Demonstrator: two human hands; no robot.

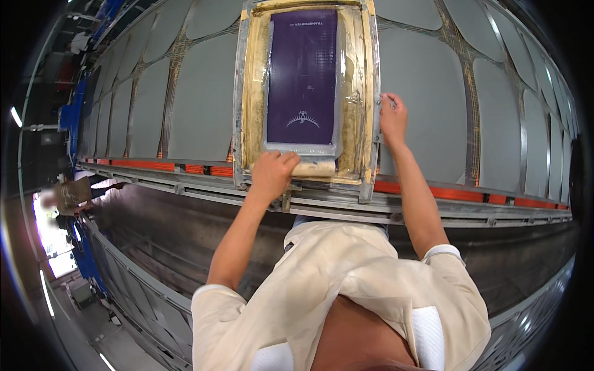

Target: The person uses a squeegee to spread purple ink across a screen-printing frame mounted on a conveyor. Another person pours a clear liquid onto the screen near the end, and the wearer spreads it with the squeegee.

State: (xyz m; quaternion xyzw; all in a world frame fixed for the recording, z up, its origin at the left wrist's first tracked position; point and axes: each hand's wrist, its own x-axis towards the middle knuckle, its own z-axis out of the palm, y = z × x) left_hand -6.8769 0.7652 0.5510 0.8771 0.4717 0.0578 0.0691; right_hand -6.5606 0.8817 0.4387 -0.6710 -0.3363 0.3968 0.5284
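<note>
A screen-printing frame with a metal edge and yellowed, tape-covered borders lies across the long table in front of me. Through its window shows a dark purple rectangle bearing a pale emblem and small pale lettering. At the near end of the window rests a squeegee with a pale wooden handle. My left hand is closed over the squeegee's left end. On the frame's right side, my right hand has its fingers curled at the metal edge; its fingertips are partly hidden.
Grey flat panels cover the table on both sides, with dark, yellow-streaked gaps between them. A metal rail with an orange strip runs along the near edge. Another long table stands behind me. Another person is at far left.
</note>
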